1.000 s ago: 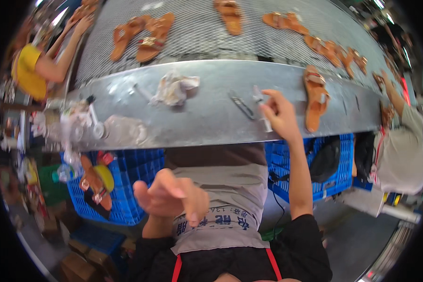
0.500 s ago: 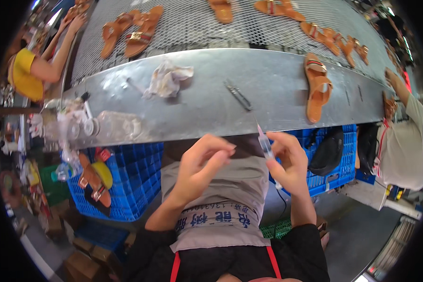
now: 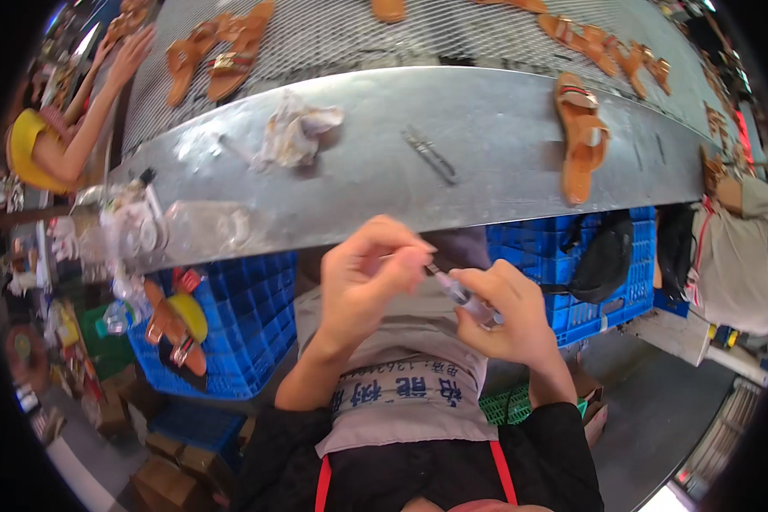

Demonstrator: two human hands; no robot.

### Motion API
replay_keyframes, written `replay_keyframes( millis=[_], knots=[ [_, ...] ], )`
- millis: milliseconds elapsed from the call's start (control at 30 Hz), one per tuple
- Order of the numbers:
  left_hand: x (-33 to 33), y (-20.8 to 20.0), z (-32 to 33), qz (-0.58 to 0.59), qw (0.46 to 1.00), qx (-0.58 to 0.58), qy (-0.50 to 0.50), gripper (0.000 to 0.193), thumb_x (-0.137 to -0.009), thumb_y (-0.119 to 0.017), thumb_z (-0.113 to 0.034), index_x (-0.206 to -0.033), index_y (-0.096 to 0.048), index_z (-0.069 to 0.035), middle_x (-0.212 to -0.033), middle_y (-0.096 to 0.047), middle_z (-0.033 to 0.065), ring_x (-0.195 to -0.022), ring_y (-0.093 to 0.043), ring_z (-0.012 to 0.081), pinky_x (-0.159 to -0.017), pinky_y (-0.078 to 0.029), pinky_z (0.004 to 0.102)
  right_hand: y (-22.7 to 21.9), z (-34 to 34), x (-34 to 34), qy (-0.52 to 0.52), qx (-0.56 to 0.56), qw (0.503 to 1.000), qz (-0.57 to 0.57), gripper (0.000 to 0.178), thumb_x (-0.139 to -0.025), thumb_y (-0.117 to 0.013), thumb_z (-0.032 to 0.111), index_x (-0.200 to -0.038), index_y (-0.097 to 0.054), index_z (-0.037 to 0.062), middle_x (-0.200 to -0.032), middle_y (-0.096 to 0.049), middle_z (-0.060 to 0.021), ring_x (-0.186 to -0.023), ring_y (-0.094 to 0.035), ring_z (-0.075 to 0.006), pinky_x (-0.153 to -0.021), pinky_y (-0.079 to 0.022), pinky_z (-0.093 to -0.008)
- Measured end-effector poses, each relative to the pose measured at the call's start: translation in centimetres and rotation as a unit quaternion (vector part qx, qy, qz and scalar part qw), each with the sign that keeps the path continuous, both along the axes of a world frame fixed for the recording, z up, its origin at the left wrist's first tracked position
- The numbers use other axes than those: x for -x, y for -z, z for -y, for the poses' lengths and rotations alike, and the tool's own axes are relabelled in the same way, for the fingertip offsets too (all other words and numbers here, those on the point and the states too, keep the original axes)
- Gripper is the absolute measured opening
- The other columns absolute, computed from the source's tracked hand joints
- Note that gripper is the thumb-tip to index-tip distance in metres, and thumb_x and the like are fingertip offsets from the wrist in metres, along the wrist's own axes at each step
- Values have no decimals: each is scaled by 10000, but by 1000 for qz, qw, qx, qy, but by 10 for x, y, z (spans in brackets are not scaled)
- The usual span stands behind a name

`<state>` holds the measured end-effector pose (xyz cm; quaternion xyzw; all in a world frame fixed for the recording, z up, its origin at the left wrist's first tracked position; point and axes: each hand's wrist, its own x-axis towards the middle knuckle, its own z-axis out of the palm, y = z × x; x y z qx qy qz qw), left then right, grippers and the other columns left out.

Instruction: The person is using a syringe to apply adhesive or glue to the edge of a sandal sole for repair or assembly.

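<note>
Head view: over the grey apron [image 3: 427,341], the right hand [image 3: 514,311] grips a slim clear plastic syringe [image 3: 457,293], the left hand [image 3: 365,280] curled at its tip, whether pinching it I can't tell. Its long axis slants up-left, rear half hidden. Beyond, on the metal desk [image 3: 495,128], lie silver snips [image 3: 433,156], crumpled whitish cloth [image 3: 292,132] and a tan strappy sandal [image 3: 581,145].

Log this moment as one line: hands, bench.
right hand: holds slim clear plastic syringe | left hand: close by syringe's tip | grey metal bench: slim metal hand tool, crumpled whitish cloth, tan strappy sandal
</note>
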<state>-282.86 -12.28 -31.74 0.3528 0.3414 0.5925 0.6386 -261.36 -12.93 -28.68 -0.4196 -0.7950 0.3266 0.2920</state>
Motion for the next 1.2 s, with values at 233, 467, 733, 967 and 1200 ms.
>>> replay_keyframes(
  millis=[233, 467, 733, 967, 1200],
  knots=[
    [22, 6, 0, 47, 995, -5, -89, 120, -959, -580, -76, -858, -534, -29, -838, -532, 72, -675, -535, 158, -604, -452, 273, 10, -30, -53, 237, -39, 969, 62, 264, -805, -646, -52, -1034, -546, 32, -831, -533, -101, -626, -584, -184, -580, -478, -313],
    [16, 34, 20, 54, 998, -12, 24, 286, -979, -545, -160, -725, -495, -39, -735, -532, 87, -679, -535, 183, -632, -454, 309, 18, -115, -119, 420, 167, 864, -220, 208, -972, -663, 164, -1114, -618, 19, -725, -574, -4, -462, -367, -41, -405, -286, -229],
    [9, 46, 39, -2, 995, 28, 97, 506, -1045, -476, -131, -546, -445, -52, -566, -498, 56, -589, -503, 163, -576, -424, 292, 48, -164, -134, 133, 388, 593, -693, 237, -1065, -526, 195, -1185, -623, 16, -650, -529, 1, -407, -334, -71, -330, -250, -229],
    [8, 52, 50, -13, 991, 96, 95, 513, -1056, -477, -170, -560, -468, -41, -578, -504, 66, -583, -500, 163, -593, -423, 292, 0, -102, -116, 141, 332, 706, -610, 258, -1075, -522, 237, -1192, -624, 31, -521, -371, 48, -414, -337, -52, -344, -218, -232],
    [8, 56, 37, -18, 996, -13, -87, 447, -1061, -425, -231, -718, -595, 0, -733, -585, 98, -673, -535, 161, -658, -433, 287, -52, -15, -80, 70, 117, 989, -52, 138, -850, -798, 135, -937, -768, 32, -643, -624, -20, -538, -551, -102, -495, -405, -270]
  ],
)
